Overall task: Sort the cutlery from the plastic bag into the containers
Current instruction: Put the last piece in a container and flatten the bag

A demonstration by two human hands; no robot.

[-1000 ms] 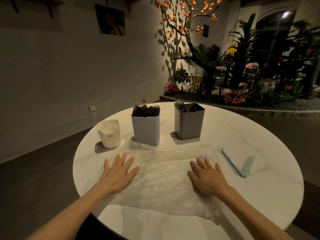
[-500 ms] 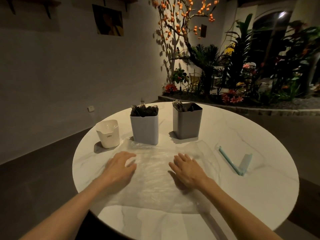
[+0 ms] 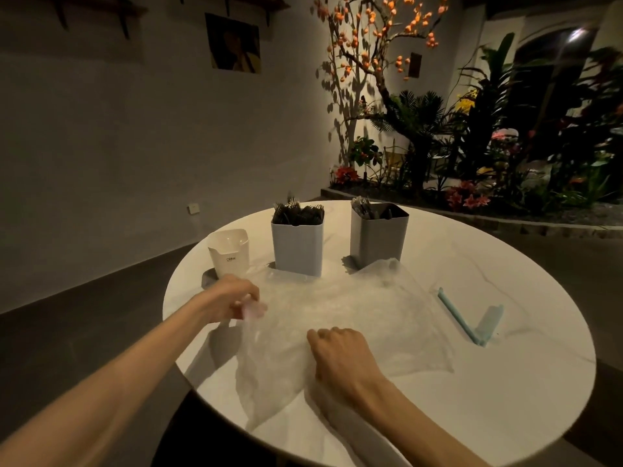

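A person's right hand (image 3: 340, 357) rests knuckles-up on the near part of a clear plastic bag (image 3: 337, 318) spread over a round white table (image 3: 505, 392), its fingers curled under and into the film. Whether they actually pinch the plastic cannot be told from this angle. Farther off on the other side, the left hand (image 3: 237, 298) grips the bag's edge, bunching it between finger and thumb and lifting it off the tabletop. A second ago both hands lay flat and spread on the bag, smoothing it; now they have closed on it, and the far corner of the film rears up against the grey container (image 3: 377, 237). The bag looks flat and empty, which suggests the sorting is done and the bag is being gathered or folded away.

Beyond the bag stand three containers in a row: a small white one (image 3: 229, 252) that looks empty, a pale blue one (image 3: 296, 246) crowded with dark fork tines, and the grey one holding cutlery whose kind is hard to make out in the dim light. A pale blue bag clip (image 3: 472, 318) lies open to the right, well apart from the hands.

The table's near edge is cut off by the frame, and the film's outline is hard to trace against the marbled top.
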